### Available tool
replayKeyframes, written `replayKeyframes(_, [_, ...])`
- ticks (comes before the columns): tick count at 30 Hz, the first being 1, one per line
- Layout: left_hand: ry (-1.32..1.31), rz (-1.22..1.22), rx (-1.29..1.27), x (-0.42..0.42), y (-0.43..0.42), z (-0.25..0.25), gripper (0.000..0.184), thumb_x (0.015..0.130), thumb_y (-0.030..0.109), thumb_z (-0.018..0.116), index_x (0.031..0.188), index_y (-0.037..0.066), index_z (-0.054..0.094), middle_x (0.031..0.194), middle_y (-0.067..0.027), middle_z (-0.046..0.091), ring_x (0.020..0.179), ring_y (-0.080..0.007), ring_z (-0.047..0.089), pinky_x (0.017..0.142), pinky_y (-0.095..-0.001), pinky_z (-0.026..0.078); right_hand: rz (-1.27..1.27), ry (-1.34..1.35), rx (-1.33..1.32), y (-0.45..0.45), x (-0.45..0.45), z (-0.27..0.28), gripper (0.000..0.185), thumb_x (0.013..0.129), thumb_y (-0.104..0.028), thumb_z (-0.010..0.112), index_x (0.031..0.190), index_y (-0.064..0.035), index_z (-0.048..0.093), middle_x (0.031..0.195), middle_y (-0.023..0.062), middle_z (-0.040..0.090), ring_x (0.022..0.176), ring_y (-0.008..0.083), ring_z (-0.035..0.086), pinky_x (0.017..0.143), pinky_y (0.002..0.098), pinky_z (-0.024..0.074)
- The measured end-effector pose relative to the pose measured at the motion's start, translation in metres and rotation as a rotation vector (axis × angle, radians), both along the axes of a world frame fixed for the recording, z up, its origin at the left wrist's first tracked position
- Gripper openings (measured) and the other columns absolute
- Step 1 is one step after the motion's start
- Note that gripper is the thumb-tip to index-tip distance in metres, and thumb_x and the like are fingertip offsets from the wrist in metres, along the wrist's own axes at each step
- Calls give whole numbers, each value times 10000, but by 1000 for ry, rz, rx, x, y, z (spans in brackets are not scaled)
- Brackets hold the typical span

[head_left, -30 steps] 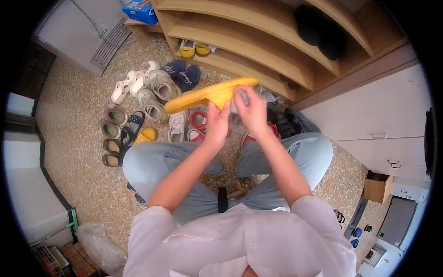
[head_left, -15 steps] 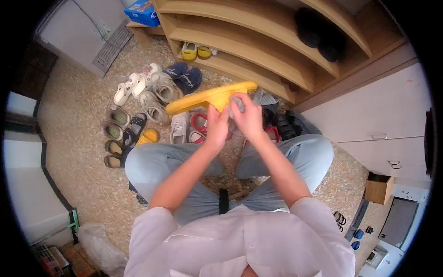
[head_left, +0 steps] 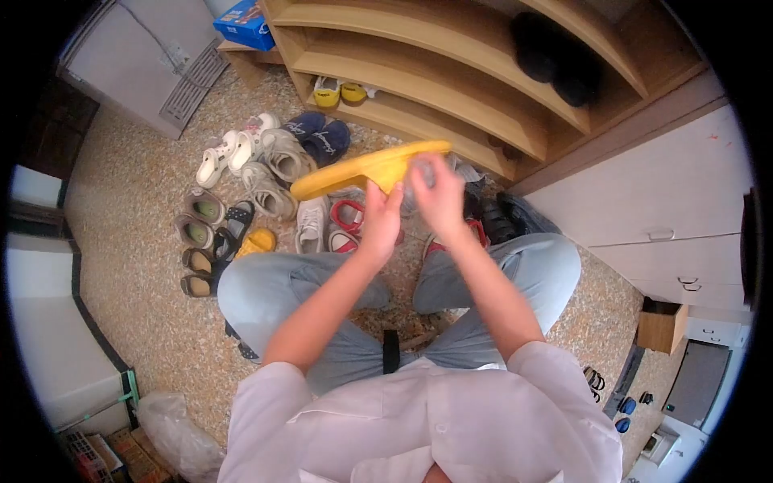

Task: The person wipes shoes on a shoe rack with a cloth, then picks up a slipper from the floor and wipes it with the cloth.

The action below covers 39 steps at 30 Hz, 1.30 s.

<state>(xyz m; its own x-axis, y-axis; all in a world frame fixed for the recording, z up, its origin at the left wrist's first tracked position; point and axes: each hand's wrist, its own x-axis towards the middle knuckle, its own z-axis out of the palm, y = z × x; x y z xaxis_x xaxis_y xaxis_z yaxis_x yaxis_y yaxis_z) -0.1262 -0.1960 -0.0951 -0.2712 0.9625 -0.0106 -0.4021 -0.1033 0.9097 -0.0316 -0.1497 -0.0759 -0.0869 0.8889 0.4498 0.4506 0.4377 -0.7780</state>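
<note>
Yellow slipper (head_left: 334,175) raised in both hands, above cluttered floor (head_left: 145,217).
Left hand (head_left: 379,224) grip pinches its strap (head_left: 388,171); right hand (head_left: 440,197) grip, blurred, bunched on a pale wad (head_left: 410,198) there. I see shoes (head_left: 311,224) crowding between knees (head_left: 262,286) and shelf (head_left: 419,95); navy clogs (head_left: 326,142) bear white script, unreadable; blue box (head_left: 243,24) print too small.

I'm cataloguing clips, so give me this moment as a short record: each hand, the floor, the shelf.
Left hand: holds a yellow slipper near its strap
Right hand: blurred, by the strap; whether it holds anything is unclear
Floor: white clogs, navy slippers, another yellow slipper, partly hidden
Shelf: yellow shoes low at left; dark footwear higher at right
</note>
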Motion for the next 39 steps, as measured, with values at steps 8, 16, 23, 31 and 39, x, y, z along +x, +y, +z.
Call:
replayKeyframes(8, [37, -19, 30, 6, 1, -1, 386, 923, 15, 441, 1299, 32, 355, 1280, -78, 468, 1191, -160, 433, 1016, -301, 309, -130, 46, -136, 5, 4, 4, 165, 802, -124, 623, 921, -10, 621, 818, 172, 657, 776, 268, 659, 681, 335, 494])
replayKeyframes(16, [137, -25, 68, 13, 0, -17, 345, 914, 1, 412, 1256, -3, 369, 1227, -111, 481, 1164, -185, 442, 991, -295, 322, -104, 77, -140, 4, 8, 5, 177, 798, -158, 621, 906, -18, 626, 795, 219, 636, 767, 361, 638, 648, 390, 501])
replayKeyframes(23, [313, -4, 94, 10, 0, -28, 329, 909, 22, 413, 1235, -10, 380, 1179, -152, 501, 1101, -226, 482, 945, -331, 365, 18, -60, -169, -2, 0, 15, 188, 786, -190, 619, 892, -35, 634, 691, 229, 607, 664, 365, 630, 593, 419, 499])
replayKeyframes(31, [502, -76, -15, 2, -2, -23, 440, 911, 21, 414, 1335, 14, 296, 1280, -157, 450, 1216, -221, 416, 993, -328, 338, 23, -81, -148, -10, -5, 11, 188, 781, -164, 629, 899, -17, 630, 749, 227, 624, 716, 354, 635, 626, 387, 499])
replayKeyframes(39, [723, -78, 76, 6, -2, -36, 488, 818, 64, 511, 1274, 25, 343, 1155, -278, 507, 1080, -434, 501, 876, -453, 420, 51, -41, -230, -20, -13, 17, 185, 785, -152, 627, 900, -7, 636, 811, 197, 647, 783, 309, 651, 700, 347, 492])
